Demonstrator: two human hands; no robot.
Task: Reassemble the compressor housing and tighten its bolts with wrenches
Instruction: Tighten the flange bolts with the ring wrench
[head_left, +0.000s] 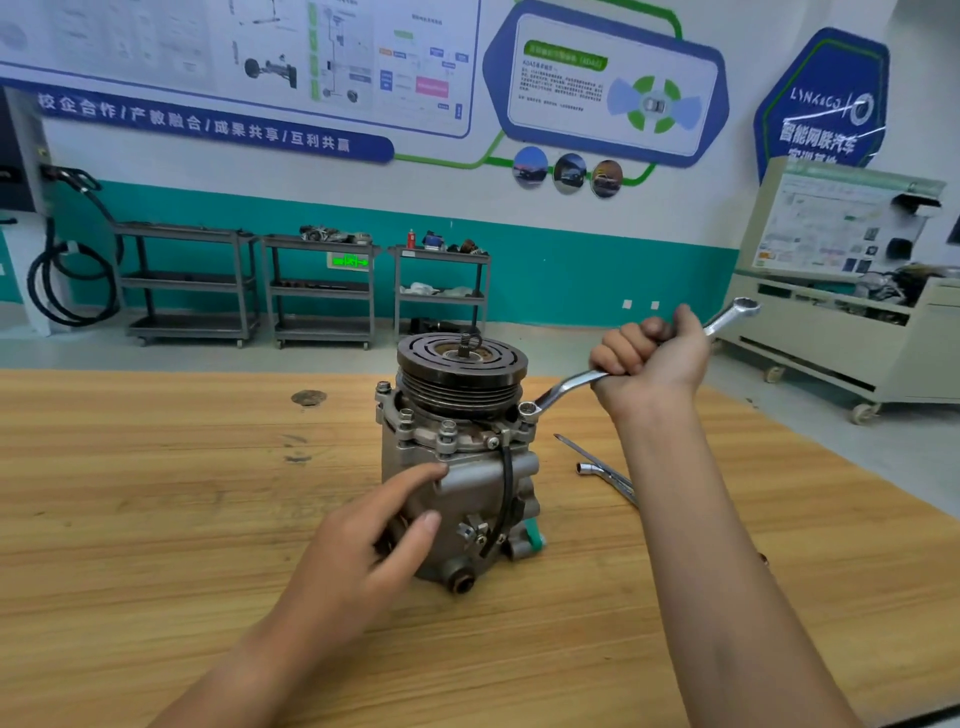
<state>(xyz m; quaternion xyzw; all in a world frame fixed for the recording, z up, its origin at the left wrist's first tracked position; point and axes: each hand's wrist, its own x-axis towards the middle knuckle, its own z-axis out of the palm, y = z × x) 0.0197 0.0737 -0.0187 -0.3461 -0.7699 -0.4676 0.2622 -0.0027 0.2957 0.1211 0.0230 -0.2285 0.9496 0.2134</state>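
**Tightening the right-hand bolt on the housing**

The compressor (467, 493) stands upright on the wooden table (156, 493) at the middle of the frame, with its pulley (462, 364) on top. The right hand (652, 358), in the right-centre of the frame, is closed in a fist round the shank of a wrench (566, 387). The wrench's ring end sits over a bolt (527, 409) on the right edge of the flange.

The left hand (363, 545) lies against the side of the housing with its fingers fairly straight. It grips nothing and seems to be steadying the housing.

The housing looks assembled, so the step is probably tightening. Next, swing the handle while keeping the ring square on the bolt head and bracing the body against turning. Then move to the other bolts (448, 428) round the flange. Two spare wrenches (605, 473) lie on the table just right of the compressor.
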